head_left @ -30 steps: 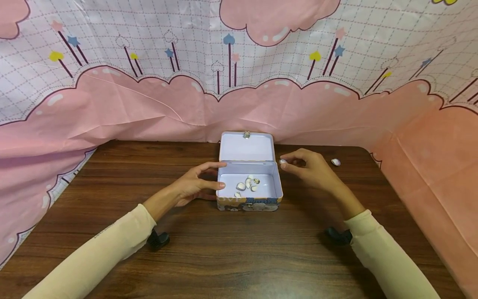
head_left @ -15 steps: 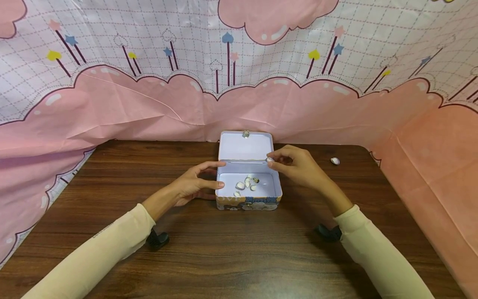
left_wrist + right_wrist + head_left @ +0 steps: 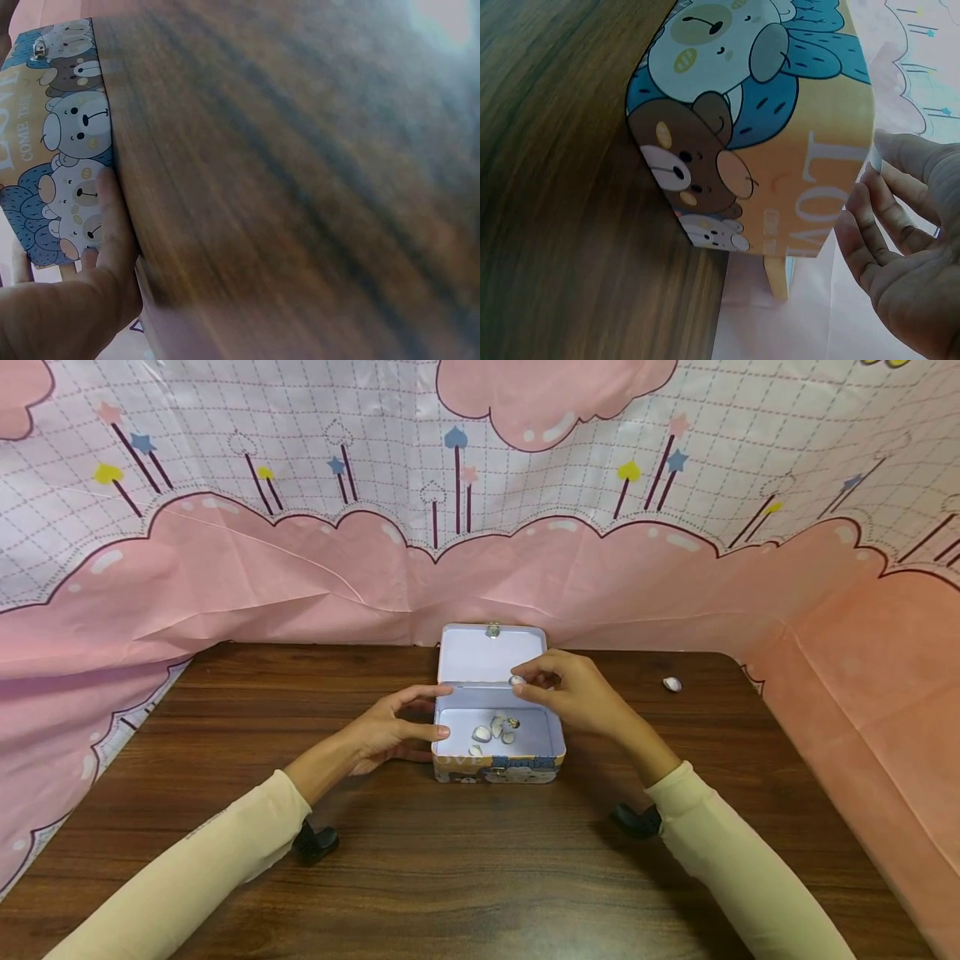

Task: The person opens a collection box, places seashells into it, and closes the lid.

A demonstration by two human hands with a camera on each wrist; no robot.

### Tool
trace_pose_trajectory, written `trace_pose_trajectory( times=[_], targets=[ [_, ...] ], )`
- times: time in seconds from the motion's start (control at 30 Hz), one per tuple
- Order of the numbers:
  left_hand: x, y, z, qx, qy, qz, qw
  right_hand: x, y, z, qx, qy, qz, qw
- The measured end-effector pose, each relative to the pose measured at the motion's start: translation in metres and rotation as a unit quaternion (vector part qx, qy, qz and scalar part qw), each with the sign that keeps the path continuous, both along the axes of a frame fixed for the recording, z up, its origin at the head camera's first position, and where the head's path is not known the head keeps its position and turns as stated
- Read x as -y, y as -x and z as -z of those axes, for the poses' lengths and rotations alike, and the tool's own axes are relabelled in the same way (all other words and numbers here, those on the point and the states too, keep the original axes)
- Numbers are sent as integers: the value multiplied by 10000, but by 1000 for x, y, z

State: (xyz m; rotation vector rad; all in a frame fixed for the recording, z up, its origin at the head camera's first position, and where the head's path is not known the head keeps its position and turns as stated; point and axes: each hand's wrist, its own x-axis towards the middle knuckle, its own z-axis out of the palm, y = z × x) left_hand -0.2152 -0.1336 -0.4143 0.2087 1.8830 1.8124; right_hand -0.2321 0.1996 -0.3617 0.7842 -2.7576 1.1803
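Note:
A tin box [image 3: 498, 768] printed with cartoon bears stands on the wooden table, its lid [image 3: 491, 652] tipped back. Several pale seashells [image 3: 482, 734] lie on its white floor, among them a darker spotted one [image 3: 513, 723]. My left hand [image 3: 386, 729] holds the box's left end, fingertips over the rim; in the left wrist view a finger lies against the printed front. Between thumb and fingertips, my right hand [image 3: 573, 692] pinches a white seashell [image 3: 517, 680] above the rear of the box, in front of the lid. Only a sliver of that shell shows in the right wrist view.
One more seashell [image 3: 672, 684] lies on the table [image 3: 480, 877] toward the back right. A pink cloud-patterned cloth [image 3: 300, 577] hangs behind the table and along its sides. A metal clasp [image 3: 492, 630] sits on the lid's upper edge.
My right hand has moved left with the pinched seashell, from beside the box's right edge to over its rear part. The left hand and the box stay where they were.

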Motion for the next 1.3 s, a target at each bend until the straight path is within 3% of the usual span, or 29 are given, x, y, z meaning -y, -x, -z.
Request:
trace_pose_trajectory(
  times=[0.93,1.3],
  targets=[
    [-2,1,2,35,-46,-13,10000,41,15,5,-157,-175,-302,9993],
    [-2,0,0,9,-47,-16,10000,40,12,3,-245,-236,-351,9988]
  ],
)
